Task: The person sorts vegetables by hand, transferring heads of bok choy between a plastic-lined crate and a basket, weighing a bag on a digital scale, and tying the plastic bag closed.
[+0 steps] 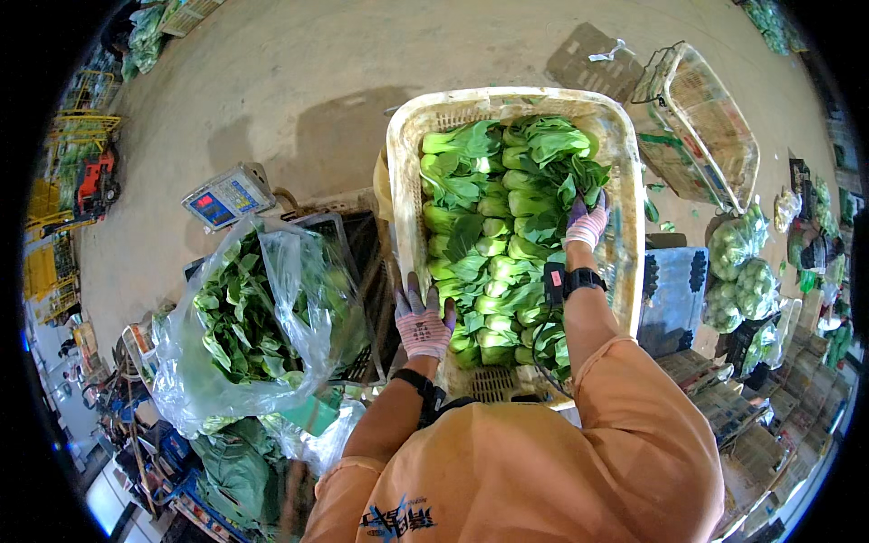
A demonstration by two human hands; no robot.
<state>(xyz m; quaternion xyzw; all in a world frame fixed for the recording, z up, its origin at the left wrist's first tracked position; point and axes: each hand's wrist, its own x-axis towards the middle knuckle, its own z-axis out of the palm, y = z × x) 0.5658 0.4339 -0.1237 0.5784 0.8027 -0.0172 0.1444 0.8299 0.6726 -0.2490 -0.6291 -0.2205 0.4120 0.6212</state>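
A large worn plastic crate (628, 271) stands before me, holding rows of bok choy (499, 265). My right hand (588, 218), in a striped glove with dark fingertips, is at the leaves on the crate's right side. Its fingers are partly hidden among the leaves, so its hold is unclear. Gloved the same way, my left hand (424, 326) lies with fingers spread at the crate's left edge, holding nothing. Left of it, an open clear plastic bag (292, 298) contains leafy greens (237, 319).
A digital scale (229, 197) stands beyond the bag. An empty plastic crate (706, 129) is at the upper right, with bagged vegetables (740, 271) nearer me. A blue-grey box (672, 292) adjoins the large crate's right side. Stacked crates (760, 421) stand at lower right.
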